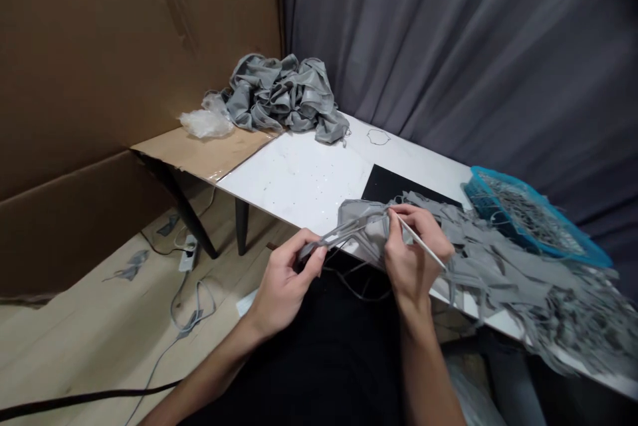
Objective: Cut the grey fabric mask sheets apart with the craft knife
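Where hands [282,283] grip, grey strip [349,228] spans between; right [411,270] holds apparent rod [423,245].

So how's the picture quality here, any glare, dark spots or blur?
Head view: the white table is brightest, with glints on the plastic bag; head view: the curtain fades to near black at the top right corner; head view: fine detail in the grey scraps looks soft, and the wide lens seems to stretch the edges.
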The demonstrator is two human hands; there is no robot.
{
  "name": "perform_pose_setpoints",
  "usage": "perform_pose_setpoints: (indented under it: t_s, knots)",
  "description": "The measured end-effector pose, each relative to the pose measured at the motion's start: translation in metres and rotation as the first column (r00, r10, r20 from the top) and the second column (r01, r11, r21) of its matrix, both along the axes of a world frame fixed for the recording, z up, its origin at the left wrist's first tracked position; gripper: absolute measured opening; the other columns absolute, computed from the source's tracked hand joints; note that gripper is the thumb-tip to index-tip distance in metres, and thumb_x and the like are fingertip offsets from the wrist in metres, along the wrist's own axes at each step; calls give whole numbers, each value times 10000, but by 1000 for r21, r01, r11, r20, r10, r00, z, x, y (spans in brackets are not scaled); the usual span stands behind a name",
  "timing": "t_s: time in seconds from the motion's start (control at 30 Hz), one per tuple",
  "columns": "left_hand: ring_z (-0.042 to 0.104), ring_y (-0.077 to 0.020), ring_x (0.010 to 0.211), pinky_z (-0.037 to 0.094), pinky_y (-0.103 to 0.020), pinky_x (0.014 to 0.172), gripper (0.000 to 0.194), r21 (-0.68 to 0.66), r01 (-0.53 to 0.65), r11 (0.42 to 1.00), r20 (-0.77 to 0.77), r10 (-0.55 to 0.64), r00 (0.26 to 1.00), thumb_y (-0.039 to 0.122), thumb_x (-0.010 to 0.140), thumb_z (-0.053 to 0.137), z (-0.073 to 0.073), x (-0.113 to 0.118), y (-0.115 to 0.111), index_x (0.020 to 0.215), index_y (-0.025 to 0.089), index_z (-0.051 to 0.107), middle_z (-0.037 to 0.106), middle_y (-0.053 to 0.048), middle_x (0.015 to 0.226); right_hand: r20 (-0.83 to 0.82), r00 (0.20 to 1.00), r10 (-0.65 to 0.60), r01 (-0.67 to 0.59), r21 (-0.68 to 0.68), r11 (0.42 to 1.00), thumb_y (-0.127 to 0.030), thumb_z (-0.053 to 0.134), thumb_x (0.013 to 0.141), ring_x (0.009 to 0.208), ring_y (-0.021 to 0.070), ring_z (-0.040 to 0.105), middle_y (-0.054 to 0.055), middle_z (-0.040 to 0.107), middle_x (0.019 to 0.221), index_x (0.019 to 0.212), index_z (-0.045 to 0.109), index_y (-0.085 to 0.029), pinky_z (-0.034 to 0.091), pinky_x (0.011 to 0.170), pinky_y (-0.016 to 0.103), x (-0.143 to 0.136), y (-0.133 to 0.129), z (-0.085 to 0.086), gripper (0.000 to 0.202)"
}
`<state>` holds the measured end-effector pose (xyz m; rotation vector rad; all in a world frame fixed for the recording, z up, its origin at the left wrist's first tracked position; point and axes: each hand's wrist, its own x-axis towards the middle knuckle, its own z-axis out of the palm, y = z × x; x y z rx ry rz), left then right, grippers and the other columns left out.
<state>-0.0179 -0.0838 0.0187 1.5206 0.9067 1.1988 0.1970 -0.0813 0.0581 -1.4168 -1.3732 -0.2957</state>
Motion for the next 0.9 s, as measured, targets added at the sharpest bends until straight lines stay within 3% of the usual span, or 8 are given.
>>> perform_pose_setpoints:
  t_s: [0.17, 0.3, 0.4, 0.5, 0.63, 0.77, 0.83, 0.9]
  knots:
    - [561, -159, 710, 446, -280, 706, 329, 56, 24, 998, -66, -21, 998, 444, 1108, 643, -6, -9, 10, 864, 225, 658, 625, 20, 755, 242, 960, -140, 151, -26, 988, -149, 500, 1064, 945, 293, 696, 107, 748, 999, 931, 658, -254, 547, 882, 420, 35, 29, 7, 232]
    - [571, -166, 686, 457, -270, 689, 386, 50, 10, 999, -122, -4, 993, 466, 1085, 649, -19, -15, 21, 784, 224, 649, 621, 19, 713, 407, 874, -265, 355, -163, 920, -52, 469, 989, 973, 319, 646, 155, 722, 1020, 952, 656, -215, 510, 876, 414, 83, 70, 17, 251]
    - [560, -171, 666, 453, -265, 660, 407, 39, -30, 999, -161, 36, 986, 490, 1049, 676, -27, -19, 30, 742, 225, 644, 609, 21, 688, 438, 830, -344, 471, -223, 853, 40, 445, 935, 1032, 319, 640, 191, 732, 1106, 1010, 687, -167, 495, 920, 408, 126, 95, 35, 327]
    - [561, -182, 673, 466, -271, 661, 423, -4, -64, 998, -146, 63, 987, 525, 1008, 712, -31, -24, 35, 717, 228, 634, 603, 21, 680, 458, 822, -338, 500, -298, 814, 104, 415, 914, 1130, 330, 639, 244, 730, 1231, 1104, 719, -99, 487, 975, 426, 172, 109, 59, 412]
    - [539, -181, 643, 462, -268, 639, 471, -58, -117, 991, -133, 108, 985, 574, 987, 724, -30, -29, 32, 679, 230, 629, 597, 21, 636, 435, 862, -259, 444, -405, 799, 85, 543, 910, 1067, 316, 694, 241, 787, 1134, 967, 770, -89, 504, 950, 403, 227, 110, 88, 292]
    - [590, -189, 661, 500, -269, 676, 512, -70, -55, 996, -129, 45, 991, 648, 993, 723, -30, -28, 29, 707, 229, 662, 633, 12, 660, 376, 880, -292, 438, -399, 806, -15, 650, 922, 897, 265, 741, 185, 826, 962, 885, 794, -103, 547, 854, 361, 258, 92, 106, 172]
    - [609, -192, 666, 507, -267, 679, 535, -73, -49, 996, -117, 40, 992, 694, 965, 745, -34, -28, 30, 713, 226, 681, 647, 7, 669, 307, 895, -323, 422, -350, 836, -89, 685, 931, 860, 244, 755, 161, 835, 936, 908, 805, -107, 567, 814, 340, 264, 76, 111, 124]
    - [633, -197, 693, 518, -262, 702, 534, -85, -53, 995, -91, 45, 995, 707, 947, 765, -39, -28, 32, 729, 224, 705, 673, 0, 691, 100, 946, -307, 323, -238, 916, -172, 757, 892, 828, 240, 765, 137, 838, 900, 855, 794, -133, 590, 778, 336, 265, 56, 113, 66]
